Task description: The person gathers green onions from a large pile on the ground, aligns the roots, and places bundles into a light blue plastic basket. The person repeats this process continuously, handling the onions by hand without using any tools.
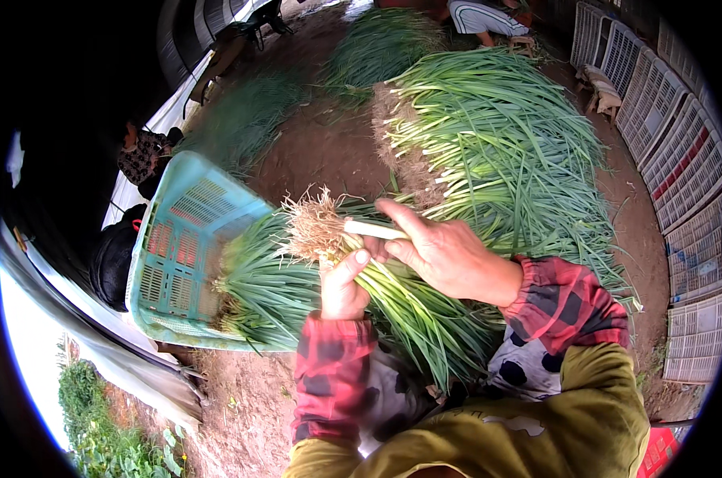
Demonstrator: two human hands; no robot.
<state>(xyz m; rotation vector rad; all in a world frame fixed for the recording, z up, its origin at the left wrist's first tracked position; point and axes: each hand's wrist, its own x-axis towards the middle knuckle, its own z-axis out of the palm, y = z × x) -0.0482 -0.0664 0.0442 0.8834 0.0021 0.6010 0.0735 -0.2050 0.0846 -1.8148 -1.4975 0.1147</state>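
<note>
A bunch of green onions (413, 307), roots up and leaves trailing toward my lap, is gripped in my left hand (345, 287), its thumb across the stems. Pale brown roots (313, 223) fan out above that hand. My right hand (461, 259) pinches a single green onion stalk (375, 230) between thumb and fingers; its white end lies against the bunch just below the roots. To the left, a turquoise plastic crate (150, 279) lies tilted with more green onions (269, 271) in it, their leaves spilling toward my left hand.
A large heap of green onions (504, 143) covers the ground ahead and right, with further piles (385, 48) behind. White slatted crates (652, 103) line the right side. A co-worker (488, 20) sits at the far end; another person (146, 155) is at the left.
</note>
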